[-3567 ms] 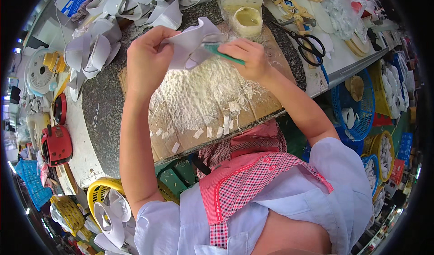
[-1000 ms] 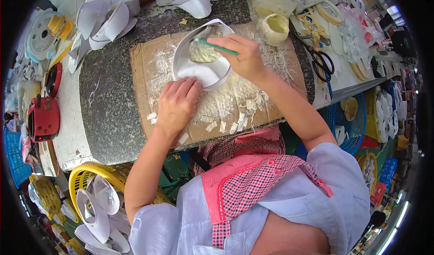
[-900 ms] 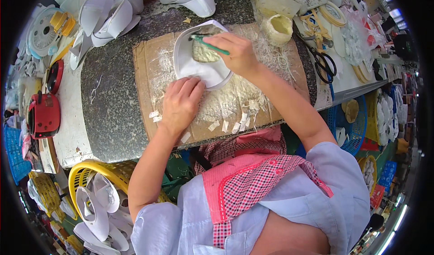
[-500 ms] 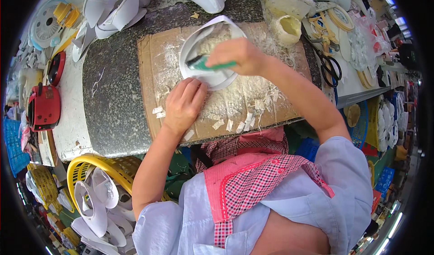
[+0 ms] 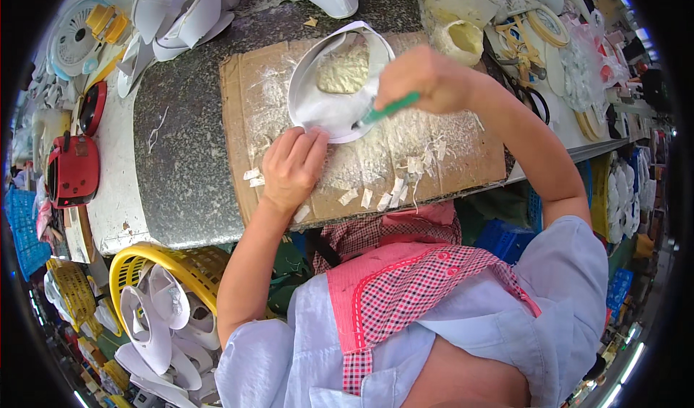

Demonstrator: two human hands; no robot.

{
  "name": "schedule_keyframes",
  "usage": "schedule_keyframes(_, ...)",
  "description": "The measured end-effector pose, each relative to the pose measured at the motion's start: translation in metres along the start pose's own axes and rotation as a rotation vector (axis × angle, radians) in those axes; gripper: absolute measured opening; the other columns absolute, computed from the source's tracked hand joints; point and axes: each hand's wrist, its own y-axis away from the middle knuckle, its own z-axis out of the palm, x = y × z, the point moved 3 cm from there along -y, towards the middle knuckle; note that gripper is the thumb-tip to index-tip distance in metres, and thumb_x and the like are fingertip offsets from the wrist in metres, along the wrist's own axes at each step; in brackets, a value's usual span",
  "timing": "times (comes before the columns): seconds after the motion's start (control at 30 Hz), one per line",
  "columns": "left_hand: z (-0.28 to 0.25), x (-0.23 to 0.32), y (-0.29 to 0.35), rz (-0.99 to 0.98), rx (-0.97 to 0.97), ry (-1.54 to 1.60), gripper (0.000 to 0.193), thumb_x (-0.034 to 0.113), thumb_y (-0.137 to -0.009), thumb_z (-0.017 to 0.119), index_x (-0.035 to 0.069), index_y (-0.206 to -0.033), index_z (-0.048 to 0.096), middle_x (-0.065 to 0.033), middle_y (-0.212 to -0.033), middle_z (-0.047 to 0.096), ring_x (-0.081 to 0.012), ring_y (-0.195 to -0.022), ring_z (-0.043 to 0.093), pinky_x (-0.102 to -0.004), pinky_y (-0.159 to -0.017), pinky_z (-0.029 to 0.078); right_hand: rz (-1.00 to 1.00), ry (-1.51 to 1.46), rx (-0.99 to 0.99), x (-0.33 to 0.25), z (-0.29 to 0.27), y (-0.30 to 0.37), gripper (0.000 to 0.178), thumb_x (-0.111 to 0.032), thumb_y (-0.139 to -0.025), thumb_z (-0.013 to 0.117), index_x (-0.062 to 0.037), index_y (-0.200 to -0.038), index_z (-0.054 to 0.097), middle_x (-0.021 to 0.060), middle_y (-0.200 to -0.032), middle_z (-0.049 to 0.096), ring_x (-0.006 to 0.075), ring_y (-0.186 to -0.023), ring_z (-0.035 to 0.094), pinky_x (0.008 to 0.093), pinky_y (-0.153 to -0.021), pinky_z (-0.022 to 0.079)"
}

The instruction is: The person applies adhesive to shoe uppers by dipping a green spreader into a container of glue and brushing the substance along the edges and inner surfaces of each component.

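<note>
A white shoe upper lies on a glue-crusted cardboard sheet, forming a ring around an opening. My left hand pinches its near left edge, fingers together and fingertips on the rim. In my right hand is a brush with a green handle, held at a slant. Its dark tip touches the near right side of the upper. Small pale strips lie scattered along the near part of the cardboard.
A glue-coated pot stands beyond my right hand, with black scissors at its right. More white uppers are stacked at the back left. A yellow basket with white shoe pieces sits below the table. A fan is far left.
My right hand and the brush have swept right, from the left inner side of the upper to its near right edge. My left hand stays almost where it was.
</note>
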Motion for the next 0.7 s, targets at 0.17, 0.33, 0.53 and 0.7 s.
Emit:
schedule_keyframes(0.17,0.002,0.001,-0.005,-0.001,0.035,0.002,0.025,0.004,-0.056,0.057,0.003,-0.080,0.060,-0.0043,-0.079,0.057,-0.0197,-0.070,0.054,-0.0279,-0.056,0.046,-0.117,-0.112,0.161,0.015,0.016,-0.021,0.014,-0.006,-0.067,0.063,-0.0060,-0.081,0.063,0.0077,-0.075,0.061,0.0230,-0.069,0.059,0.0313,-0.063,0.046)
schedule_keyframes(0.33,0.002,0.000,0.001,-0.036,0.051,-0.003,0.025,0.004,-0.055,0.057,0.003,-0.080,0.060,-0.0045,-0.079,0.058,-0.0204,-0.072,0.055,-0.0284,-0.057,0.046,0.148,-0.045,-0.087,0.015,-0.011,0.005,0.014,-0.006,-0.066,0.064,-0.0042,-0.080,0.063,0.0088,-0.078,0.061,0.0217,-0.070,0.058,0.0313,-0.061,0.045)
schedule_keyframes(0.53,0.006,-0.001,-0.008,-0.018,0.047,0.006,0.024,0.002,-0.054,0.056,0.004,-0.078,0.060,-0.0045,-0.078,0.058,-0.0228,-0.077,0.056,-0.0298,-0.061,0.048,0.030,-0.202,0.125,0.020,-0.001,0.000,0.016,-0.001,-0.066,0.063,-0.0043,-0.082,0.063,0.0069,-0.074,0.059,0.0216,-0.067,0.057,0.0303,-0.061,0.044)
schedule_keyframes(0.7,0.003,-0.007,-0.007,-0.085,0.075,0.036,0.019,0.001,-0.056,0.059,0.005,-0.075,0.061,-0.0048,-0.076,0.059,-0.0236,-0.076,0.057,-0.0315,-0.062,0.048,0.159,-0.313,0.311,0.016,-0.029,0.045,0.010,-0.006,-0.072,0.060,-0.0069,-0.082,0.062,0.0073,-0.072,0.059,0.0195,-0.064,0.056,0.0306,-0.059,0.044)
